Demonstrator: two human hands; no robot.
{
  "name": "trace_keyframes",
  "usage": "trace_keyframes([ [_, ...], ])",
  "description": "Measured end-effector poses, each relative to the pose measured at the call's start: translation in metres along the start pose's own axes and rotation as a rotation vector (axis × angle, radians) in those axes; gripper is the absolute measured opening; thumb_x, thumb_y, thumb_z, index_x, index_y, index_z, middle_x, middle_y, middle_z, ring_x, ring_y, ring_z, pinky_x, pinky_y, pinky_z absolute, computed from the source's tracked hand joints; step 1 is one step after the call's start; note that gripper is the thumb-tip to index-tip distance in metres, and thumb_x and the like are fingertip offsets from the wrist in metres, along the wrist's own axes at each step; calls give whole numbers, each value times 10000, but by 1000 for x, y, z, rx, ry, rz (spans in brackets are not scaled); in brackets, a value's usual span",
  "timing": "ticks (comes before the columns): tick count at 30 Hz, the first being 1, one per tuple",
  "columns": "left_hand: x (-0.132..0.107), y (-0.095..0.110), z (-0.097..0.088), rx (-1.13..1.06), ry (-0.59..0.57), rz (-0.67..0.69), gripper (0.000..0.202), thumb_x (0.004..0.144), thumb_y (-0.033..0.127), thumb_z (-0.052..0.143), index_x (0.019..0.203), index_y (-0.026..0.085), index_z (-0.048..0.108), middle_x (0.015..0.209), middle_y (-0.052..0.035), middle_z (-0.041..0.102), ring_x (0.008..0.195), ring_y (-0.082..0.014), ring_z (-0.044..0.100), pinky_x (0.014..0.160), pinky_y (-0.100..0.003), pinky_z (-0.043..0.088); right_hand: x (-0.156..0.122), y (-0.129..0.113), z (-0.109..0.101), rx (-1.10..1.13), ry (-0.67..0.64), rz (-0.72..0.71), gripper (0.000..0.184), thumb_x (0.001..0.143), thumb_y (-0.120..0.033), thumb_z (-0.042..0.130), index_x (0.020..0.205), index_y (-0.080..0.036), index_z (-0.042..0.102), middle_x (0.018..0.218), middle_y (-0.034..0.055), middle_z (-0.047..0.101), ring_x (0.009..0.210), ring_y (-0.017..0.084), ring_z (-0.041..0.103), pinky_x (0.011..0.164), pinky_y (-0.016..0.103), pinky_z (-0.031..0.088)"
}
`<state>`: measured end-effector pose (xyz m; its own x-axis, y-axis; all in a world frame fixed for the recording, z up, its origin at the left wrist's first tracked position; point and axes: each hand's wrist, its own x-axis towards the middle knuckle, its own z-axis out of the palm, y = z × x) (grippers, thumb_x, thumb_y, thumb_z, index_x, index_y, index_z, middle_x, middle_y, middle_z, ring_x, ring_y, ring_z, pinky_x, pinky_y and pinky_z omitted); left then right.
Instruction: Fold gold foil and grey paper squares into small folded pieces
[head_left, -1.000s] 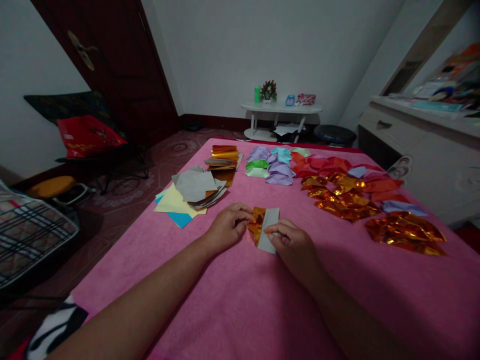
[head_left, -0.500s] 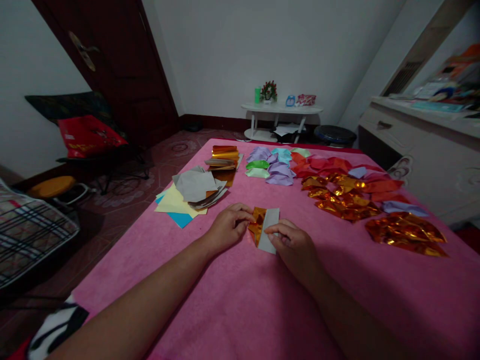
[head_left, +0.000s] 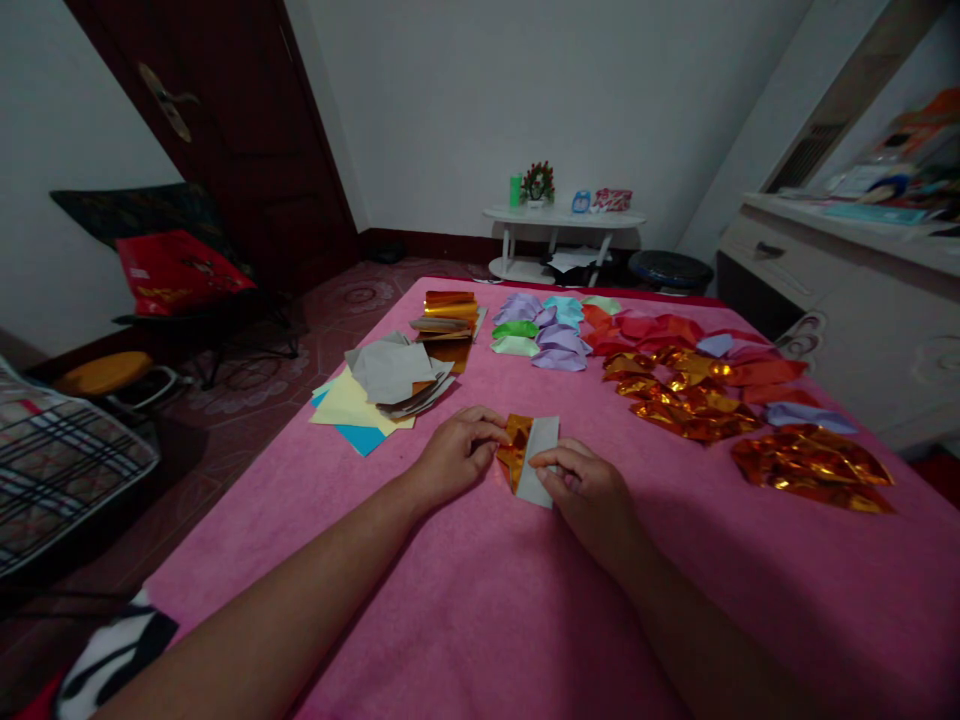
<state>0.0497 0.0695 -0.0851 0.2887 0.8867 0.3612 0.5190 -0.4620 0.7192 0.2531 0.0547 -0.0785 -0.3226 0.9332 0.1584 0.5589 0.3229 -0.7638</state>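
Note:
A small sheet of gold foil paper (head_left: 529, 452), white on its back and partly folded, lies on the pink tablecloth (head_left: 480, 600) in front of me. My left hand (head_left: 455, 456) pinches its left gold edge with curled fingers. My right hand (head_left: 589, 488) presses on its right white flap, fingers closed on the paper. Both hands rest on the cloth.
A stack of flat sheets (head_left: 379, 390) and gold sheets (head_left: 448, 320) lies to the left. Folded purple and green pieces (head_left: 544, 330), red pieces (head_left: 660, 335) and gold folded pieces (head_left: 810, 465) fill the far right. A white cabinet (head_left: 847, 300) stands on the right.

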Motion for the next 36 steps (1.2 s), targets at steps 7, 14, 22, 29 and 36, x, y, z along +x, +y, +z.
trace_keyframes([
  [7, -1, -1, 0, -4, -3, 1, 296, 760, 20, 505, 875, 186, 722, 1006, -57, 642, 951, -166, 591, 860, -303, 482, 1, 2, 1, 4, 3, 0, 215, 796, -176, 492, 849, -208, 697, 831, 15, 615, 632, 121, 537, 558, 229, 389],
  [14, 0, -2, 1, 0, -1, 3, 288, 762, 25, 510, 880, 178, 724, 1009, -62, 640, 951, -168, 590, 871, -311, 478, 1, 1, 0, -4, 12, 0, 205, 796, -185, 499, 834, -208, 700, 820, 11, 613, 617, 116, 532, 555, 225, 385],
  [22, -1, 0, 0, -8, -4, -2, 292, 761, 23, 506, 875, 187, 720, 1014, -55, 645, 953, -167, 594, 866, -308, 480, 1, 1, 0, -1, 12, 2, 204, 790, -195, 503, 834, -214, 701, 812, 10, 618, 602, 118, 527, 544, 228, 381],
  [29, -1, -1, 0, 1, -5, -3, 297, 757, 23, 513, 877, 196, 724, 1012, -52, 646, 951, -168, 594, 866, -311, 480, 1, -2, -1, 8, 18, 12, 207, 780, -192, 504, 827, -210, 704, 790, 12, 609, 599, 121, 517, 544, 230, 379],
  [36, -1, -2, 0, -5, -2, 3, 289, 763, 27, 512, 879, 190, 721, 1019, -54, 646, 956, -166, 594, 871, -309, 478, 1, 1, 1, -13, 1, 16, 213, 795, -199, 493, 841, -212, 701, 811, 11, 607, 611, 119, 520, 552, 233, 379],
])
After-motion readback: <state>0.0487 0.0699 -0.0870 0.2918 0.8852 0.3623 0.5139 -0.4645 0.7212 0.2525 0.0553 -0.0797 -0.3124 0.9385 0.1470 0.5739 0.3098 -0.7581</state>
